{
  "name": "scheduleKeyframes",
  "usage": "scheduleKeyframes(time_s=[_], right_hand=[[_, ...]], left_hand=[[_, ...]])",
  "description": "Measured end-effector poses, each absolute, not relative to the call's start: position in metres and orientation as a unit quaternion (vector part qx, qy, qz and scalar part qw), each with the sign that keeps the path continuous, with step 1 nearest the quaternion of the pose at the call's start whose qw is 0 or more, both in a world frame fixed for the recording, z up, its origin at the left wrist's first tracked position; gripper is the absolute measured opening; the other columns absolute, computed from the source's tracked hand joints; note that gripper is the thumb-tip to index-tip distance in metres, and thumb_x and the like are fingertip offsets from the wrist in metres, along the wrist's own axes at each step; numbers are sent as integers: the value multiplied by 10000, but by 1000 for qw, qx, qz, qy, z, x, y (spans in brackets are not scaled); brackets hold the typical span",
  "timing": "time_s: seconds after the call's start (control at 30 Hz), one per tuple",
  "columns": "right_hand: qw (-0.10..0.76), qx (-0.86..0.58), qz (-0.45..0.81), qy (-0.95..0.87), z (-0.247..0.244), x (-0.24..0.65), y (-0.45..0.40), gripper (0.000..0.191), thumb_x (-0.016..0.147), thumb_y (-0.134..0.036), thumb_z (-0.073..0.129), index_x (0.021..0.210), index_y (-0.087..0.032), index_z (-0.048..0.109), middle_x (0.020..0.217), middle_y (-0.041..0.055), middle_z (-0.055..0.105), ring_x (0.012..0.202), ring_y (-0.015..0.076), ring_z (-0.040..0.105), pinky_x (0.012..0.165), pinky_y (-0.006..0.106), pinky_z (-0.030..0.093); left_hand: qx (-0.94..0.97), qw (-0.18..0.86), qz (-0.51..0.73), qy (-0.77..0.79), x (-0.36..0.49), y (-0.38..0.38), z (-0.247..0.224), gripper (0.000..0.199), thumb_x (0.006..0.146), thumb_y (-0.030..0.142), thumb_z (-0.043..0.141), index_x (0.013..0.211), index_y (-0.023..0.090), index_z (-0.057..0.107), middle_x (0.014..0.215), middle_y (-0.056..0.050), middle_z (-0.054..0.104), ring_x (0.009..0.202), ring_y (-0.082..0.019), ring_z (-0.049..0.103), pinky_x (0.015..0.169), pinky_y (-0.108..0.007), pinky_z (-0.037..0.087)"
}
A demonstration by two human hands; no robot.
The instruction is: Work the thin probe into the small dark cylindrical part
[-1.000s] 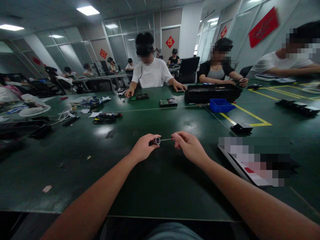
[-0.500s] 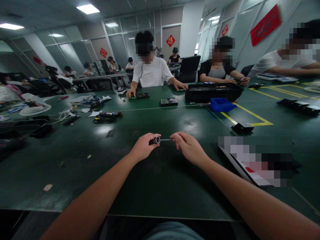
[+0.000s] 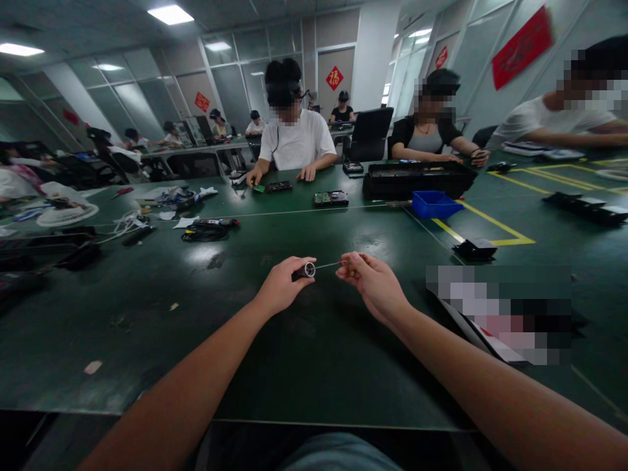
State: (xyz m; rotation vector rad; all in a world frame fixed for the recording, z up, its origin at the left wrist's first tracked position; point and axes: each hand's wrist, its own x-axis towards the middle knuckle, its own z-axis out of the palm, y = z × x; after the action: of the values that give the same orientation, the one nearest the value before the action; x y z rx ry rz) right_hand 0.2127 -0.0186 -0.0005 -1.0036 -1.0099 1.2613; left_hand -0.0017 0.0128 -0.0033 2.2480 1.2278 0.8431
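Note:
My left hand (image 3: 280, 285) is wrapped round a dark cylinder (image 3: 308, 269) whose round, silvery-rimmed end faces me. In my right hand (image 3: 369, 278), the thumb and fingers pinch the red end of a thin metal rod (image 3: 328, 265). The rod spans the gap between the hands, its left end at the rim of the cylinder; whether it goes inside is too small to tell. Both hands are above the green table (image 3: 294, 379), near its middle.
Beyond my hands lie a circuit board (image 3: 331, 197), a blue bin (image 3: 436, 204), a long black tray (image 3: 417, 180) and a coiled black cable (image 3: 209, 230). A small black part (image 3: 475, 249) lies to the right. People sit across the table.
My right hand has risen slightly and its fingers have shifted, so the rod now tilts up to the right. The person opposite has drawn one hand inward.

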Motion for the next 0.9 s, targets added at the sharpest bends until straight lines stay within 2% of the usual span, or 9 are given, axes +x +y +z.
scheduleKeyframes(time_s=[0.17, 0.37, 0.9], right_hand=[[601, -452, 548, -366, -8, 215, -11, 336, 875, -559, 588, 777, -237, 587, 644, 17, 581, 614, 191, 594, 798, 437, 580], [626, -478, 462, -407, -11, 217, -11, 289, 867, -521, 618, 855, -233, 609, 792, 29, 639, 711, 185, 626, 752, 381, 559], [563, -484, 403, -535, -7, 216, -18, 297, 936, -482, 551, 959, -195, 626, 841, 48, 675, 772, 181, 643, 757, 357, 523]], left_hand=[[833, 200, 279, 435, 3, 14, -2, 418, 880, 189, 664, 1290, 265, 636, 1202, -64, 656, 1130, -229, 589, 1047, -427, 417], [827, 213, 259, 452, 3, 15, -6, 427, 872, 202, 678, 1293, 261, 638, 1155, -61, 661, 1069, -231, 602, 1001, -408, 434], [842, 191, 254, 436, 2, 12, -7, 430, 877, 200, 686, 1294, 282, 627, 1201, -43, 660, 1123, -225, 581, 1051, -447, 391]])
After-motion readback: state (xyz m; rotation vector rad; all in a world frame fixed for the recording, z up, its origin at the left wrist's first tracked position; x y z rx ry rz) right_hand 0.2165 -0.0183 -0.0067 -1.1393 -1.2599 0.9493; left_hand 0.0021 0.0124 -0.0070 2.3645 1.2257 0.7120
